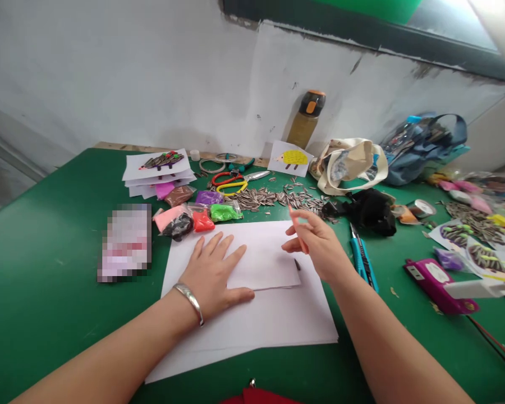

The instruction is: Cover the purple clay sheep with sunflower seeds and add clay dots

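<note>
My left hand [212, 275], a silver bangle at its wrist, lies flat with fingers spread on a smaller white sheet [269, 266]. Beneath that sheet are larger white sheets [290, 325] on the green table. My right hand [322, 247] is raised over the smaller sheet's right side, its fingers closed around a slim orange-pink pen [303, 245]. A small dark tip [297, 265] shows at the smaller sheet's right edge; what it belongs to is hidden. Beyond the paper are bags of coloured clay [204, 220] and scattered sunflower seeds [256, 198].
A blue utility knife [363, 261] lies right of the paper. Scissors [231, 182], a hedgehog picture [292, 159], a bottle [305, 120] and a cloth bag [353, 165] stand or lie toward the wall. A magenta device [440, 286] sits at right, stacked craft cards [157, 168] at back left.
</note>
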`<action>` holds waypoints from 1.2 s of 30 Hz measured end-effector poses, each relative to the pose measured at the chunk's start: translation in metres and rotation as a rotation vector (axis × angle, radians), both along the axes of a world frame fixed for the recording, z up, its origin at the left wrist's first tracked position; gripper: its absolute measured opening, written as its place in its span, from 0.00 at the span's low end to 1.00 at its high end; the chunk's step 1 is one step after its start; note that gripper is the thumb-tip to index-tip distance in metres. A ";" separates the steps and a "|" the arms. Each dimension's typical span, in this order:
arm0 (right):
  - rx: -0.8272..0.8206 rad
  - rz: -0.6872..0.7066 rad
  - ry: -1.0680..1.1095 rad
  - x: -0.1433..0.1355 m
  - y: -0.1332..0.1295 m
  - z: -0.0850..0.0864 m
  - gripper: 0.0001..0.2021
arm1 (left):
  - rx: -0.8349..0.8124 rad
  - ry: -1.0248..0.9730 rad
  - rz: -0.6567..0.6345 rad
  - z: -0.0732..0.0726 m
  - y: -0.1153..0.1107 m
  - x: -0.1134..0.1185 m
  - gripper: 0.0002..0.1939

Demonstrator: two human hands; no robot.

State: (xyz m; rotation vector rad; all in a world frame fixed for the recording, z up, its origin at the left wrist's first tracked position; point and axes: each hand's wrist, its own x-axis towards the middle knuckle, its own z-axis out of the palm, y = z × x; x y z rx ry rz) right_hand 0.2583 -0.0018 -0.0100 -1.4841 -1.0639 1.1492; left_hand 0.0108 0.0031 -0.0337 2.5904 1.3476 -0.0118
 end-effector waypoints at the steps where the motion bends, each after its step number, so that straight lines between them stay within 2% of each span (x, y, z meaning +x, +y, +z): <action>1: -0.023 0.047 0.086 -0.004 -0.002 0.001 0.15 | -0.002 -0.001 0.003 0.000 0.000 0.000 0.45; 5: -0.026 0.198 0.363 -0.013 -0.006 0.001 0.13 | -0.007 -0.011 -0.001 0.001 0.000 0.000 0.45; 7: 0.001 0.217 0.400 -0.019 -0.006 -0.003 0.13 | -0.006 -0.017 -0.002 0.001 0.000 0.000 0.46; 12: 0.184 0.223 0.108 -0.043 -0.012 -0.022 0.12 | 0.005 -0.041 0.004 0.000 -0.003 0.000 0.46; 15: 0.208 0.257 -0.106 -0.051 -0.015 -0.033 0.12 | -0.002 -0.053 -0.003 0.001 -0.004 0.000 0.46; 18: 0.185 0.216 -0.195 -0.051 -0.014 -0.037 0.11 | -0.006 -0.057 0.001 0.003 -0.005 0.000 0.45; 25: 0.175 0.156 -0.143 -0.045 -0.011 -0.028 0.15 | -0.020 -0.044 0.007 0.004 -0.006 0.000 0.42; 29: 0.182 0.148 -0.001 -0.043 -0.011 -0.031 0.18 | -0.022 -0.046 0.002 0.003 -0.006 -0.001 0.40; 36: 0.163 -0.002 0.175 -0.040 -0.006 -0.038 0.17 | -0.075 -0.004 -0.006 0.006 -0.001 -0.004 0.40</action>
